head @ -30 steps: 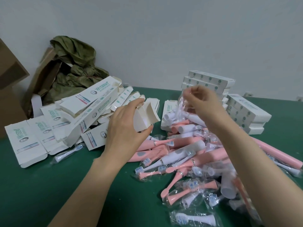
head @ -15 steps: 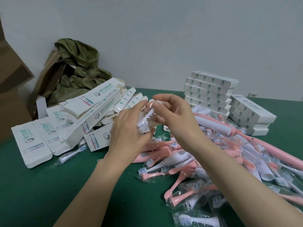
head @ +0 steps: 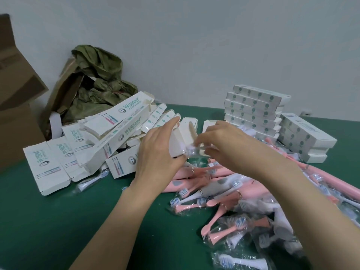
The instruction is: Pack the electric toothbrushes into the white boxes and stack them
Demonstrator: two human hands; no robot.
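On my green table (head: 48, 221), the heap of empty boxes (head: 109, 137) lies left and the pink toothbrush pile (head: 224, 191) right, too tangled to count. Behind stand a six-high stack (head: 253, 108) and a three-high stack (head: 303, 137). My left hand (head: 157, 152) grips one open white box (head: 176, 141). My right hand (head: 224, 145) pinches one bagged brush head (head: 191, 151) at its mouth.

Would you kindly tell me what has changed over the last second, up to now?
The right hand moved left from above the toothbrush pile, carrying a wrapped brush head to the open end of the white box. The left hand kept its grip on that box. The stacked boxes and the pile stayed put.
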